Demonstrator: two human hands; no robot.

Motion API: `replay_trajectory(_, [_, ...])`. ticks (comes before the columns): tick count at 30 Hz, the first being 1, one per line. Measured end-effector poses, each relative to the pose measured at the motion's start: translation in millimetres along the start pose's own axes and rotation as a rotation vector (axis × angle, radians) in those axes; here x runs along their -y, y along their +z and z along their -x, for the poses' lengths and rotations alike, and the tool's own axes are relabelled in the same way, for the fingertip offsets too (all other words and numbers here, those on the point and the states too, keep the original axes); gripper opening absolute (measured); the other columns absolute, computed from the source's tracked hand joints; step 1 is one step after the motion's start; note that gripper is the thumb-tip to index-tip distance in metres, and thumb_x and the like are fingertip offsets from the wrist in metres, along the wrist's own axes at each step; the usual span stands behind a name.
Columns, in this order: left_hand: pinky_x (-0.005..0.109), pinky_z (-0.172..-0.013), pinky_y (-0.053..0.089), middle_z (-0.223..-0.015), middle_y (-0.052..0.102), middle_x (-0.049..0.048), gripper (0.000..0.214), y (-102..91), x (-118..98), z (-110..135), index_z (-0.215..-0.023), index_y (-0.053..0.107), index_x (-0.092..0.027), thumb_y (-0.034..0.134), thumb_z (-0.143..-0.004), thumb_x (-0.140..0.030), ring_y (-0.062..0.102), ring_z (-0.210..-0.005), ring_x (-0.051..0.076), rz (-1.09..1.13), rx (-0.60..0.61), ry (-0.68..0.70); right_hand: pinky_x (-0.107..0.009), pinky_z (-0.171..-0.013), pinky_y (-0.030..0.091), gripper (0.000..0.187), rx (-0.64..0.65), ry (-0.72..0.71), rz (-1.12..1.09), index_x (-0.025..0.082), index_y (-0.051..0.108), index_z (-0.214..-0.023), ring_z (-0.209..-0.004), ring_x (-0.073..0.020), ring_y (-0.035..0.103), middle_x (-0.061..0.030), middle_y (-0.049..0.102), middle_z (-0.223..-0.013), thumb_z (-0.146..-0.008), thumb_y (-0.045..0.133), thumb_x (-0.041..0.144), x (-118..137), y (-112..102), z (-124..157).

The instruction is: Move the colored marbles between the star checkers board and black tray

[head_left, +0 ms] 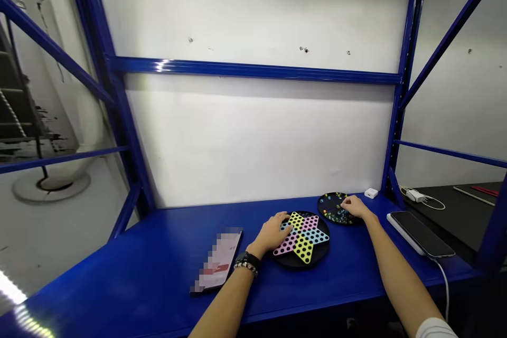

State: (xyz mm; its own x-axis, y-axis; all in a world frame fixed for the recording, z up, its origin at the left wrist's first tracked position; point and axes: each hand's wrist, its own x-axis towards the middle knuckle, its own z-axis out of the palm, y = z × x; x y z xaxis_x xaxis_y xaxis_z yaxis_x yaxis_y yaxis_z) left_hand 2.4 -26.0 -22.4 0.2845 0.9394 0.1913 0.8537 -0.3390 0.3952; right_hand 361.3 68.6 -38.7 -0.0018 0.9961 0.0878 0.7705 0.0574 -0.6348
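Observation:
A round black Chinese checkers board (304, 238) with a star of yellow, pink and blue fields lies on the blue shelf (158, 259). My left hand (273, 232) rests on the board's left side, fingers curled over its edge. Behind the board to the right sits a black round dish (330, 206) filled with several small coloured marbles. My right hand (354, 206) reaches into the dish's right part, fingers bent down among the marbles; what they hold is hidden.
A phone (217, 261) lies left of the board. At the right edge another phone (422, 232) lies on a white pad with a cable. A small white charger (371, 193) sits by the rear upright. Blue rack posts frame both sides.

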Motion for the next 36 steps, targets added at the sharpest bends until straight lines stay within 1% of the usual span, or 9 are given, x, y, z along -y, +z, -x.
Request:
replay_trajectory(4, [0.047,-0.112,0.04,-0.15,0.049,0.0091,0.052,0.3,-1,0,-0.131,0.059,-0.021,0.045,-0.089,-0.048,0.052,-0.13,0.031,-0.001,0.011,-0.006,-0.022,-0.072,0.049,0.013,0.071,-0.059,0.007,0.017,0.073,-0.088,-0.084,-0.0165,0.067,-0.0056,0.073,-0.089,-0.076,0.068,0.016,1,4,1])
replay_trajectory(12, [0.046,-0.113,0.038,-0.151,0.047,0.0087,0.05,1.7,0,-1,-0.131,0.058,-0.021,0.044,-0.09,-0.046,0.049,-0.134,0.03,-0.018,0.028,0.0,-0.023,-0.073,0.05,0.018,0.061,-0.058,-0.004,0.016,0.074,-0.081,-0.082,-0.0173,0.067,-0.005,0.072,-0.084,-0.067,0.07,0.006,-1,5,-1])
replay_trajectory(19, [0.048,-0.111,0.041,-0.151,0.047,0.0097,0.051,-1.9,-2,0,-0.131,0.058,-0.021,0.045,-0.09,-0.048,0.049,-0.133,0.033,-0.022,0.034,0.004,-0.024,-0.066,0.05,0.014,-0.052,-0.038,-0.148,0.016,0.071,-0.081,-0.07,-0.0153,0.064,-0.0035,0.07,-0.077,-0.069,0.067,0.008,4,6,2])
replay_trajectory(22, [0.048,-0.111,0.041,-0.151,0.047,0.0096,0.052,-1.9,-2,0,-0.133,0.057,-0.02,0.044,-0.09,-0.048,0.049,-0.133,0.032,-0.023,0.037,0.005,-0.024,-0.06,0.049,0.012,-0.141,-0.014,-0.338,0.017,0.067,-0.088,-0.061,-0.0127,0.062,-0.0014,0.067,-0.075,-0.076,0.065,0.018,11,1,2])
replay_trajectory(25, [0.047,-0.111,0.04,-0.151,0.047,0.0087,0.052,-0.4,0,-1,-0.132,0.057,-0.021,0.044,-0.09,-0.048,0.049,-0.133,0.031,-0.029,0.035,0.011,-0.022,-0.052,0.047,0.013,-0.228,0.059,-0.736,0.02,0.06,-0.089,-0.058,-0.0124,0.062,-0.0002,0.063,-0.072,-0.081,0.064,0.029,17,-9,3])
replay_trajectory(27, [0.046,-0.112,0.04,-0.151,0.048,0.0081,0.05,1.2,2,-2,-0.131,0.058,-0.022,0.044,-0.091,-0.049,0.049,-0.134,0.03,-0.027,0.026,0.013,-0.02,-0.05,0.047,0.013,-0.267,0.106,-0.888,0.021,0.054,-0.087,-0.058,-0.0121,0.061,0.0003,0.061,-0.07,-0.085,0.059,0.033,19,-16,3])
replay_trajectory(32, [0.045,-0.113,0.039,-0.151,0.048,0.0077,0.051,3.7,5,-3,-0.13,0.058,-0.023,0.044,-0.091,-0.051,0.049,-0.134,0.03,-0.029,0.027,0.012,-0.02,-0.041,0.037,0.015,-0.236,0.153,-0.757,0.02,0.054,-0.081,-0.047,-0.0112,0.05,0.0017,0.053,-0.059,-0.088,0.048,0.032,18,-15,3])
replay_trajectory(34, [0.045,-0.113,0.039,-0.151,0.048,0.0077,0.051,3.2,4,-3,-0.132,0.057,-0.022,0.043,-0.091,-0.05,0.049,-0.134,0.03,-0.035,0.031,0.009,-0.021,-0.042,0.035,0.016,-0.238,0.157,-0.684,0.02,0.056,-0.074,-0.049,-0.0124,0.048,0.0015,0.052,-0.056,-0.085,0.052,0.032,17,-10,3])
replay_trajectory(36, [0.045,-0.113,0.039,-0.151,0.048,0.0078,0.051,2.4,3,-3,-0.132,0.057,-0.022,0.043,-0.091,-0.049,0.05,-0.133,0.03,-0.036,0.035,0.007,-0.022,-0.048,0.037,0.019,-0.246,0.144,-0.485,0.02,0.057,-0.067,-0.057,-0.0148,0.054,-0.0005,0.055,-0.058,-0.08,0.059,0.033,18,-5,4])
